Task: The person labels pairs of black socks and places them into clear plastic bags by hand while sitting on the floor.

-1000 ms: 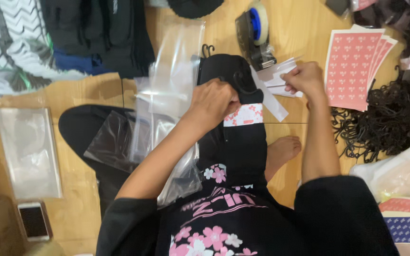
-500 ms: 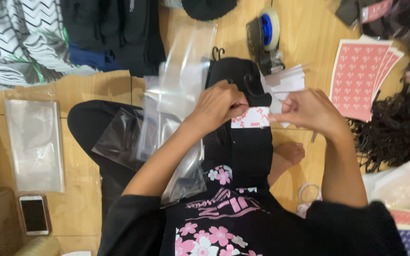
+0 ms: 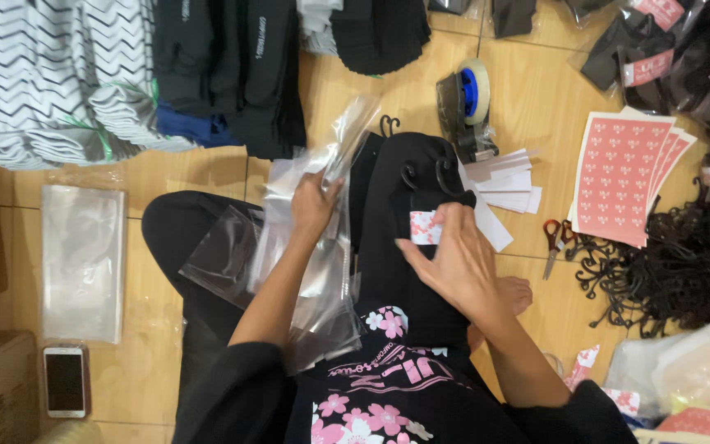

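1. Black folded socks [image 3: 408, 238] lie across the seated person's lap, hooks pointing away.
2. Right hand [image 3: 454, 259], fingers spread, presses a pink label [image 3: 423, 228] flat onto them.
3. Left hand [image 3: 314, 205] pinches clear plastic bags [image 3: 306, 255] beside them.

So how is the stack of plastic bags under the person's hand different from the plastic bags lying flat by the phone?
The plastic bags on the lap are crumpled and fanned out, and the left hand is touching them. The flat bags on the floor lie in a neat, smooth pile with no hand near. The lap bags rest over black fabric, so they look dark; the floor bags lie on light wood beside the phone. Both are clear and see-through.
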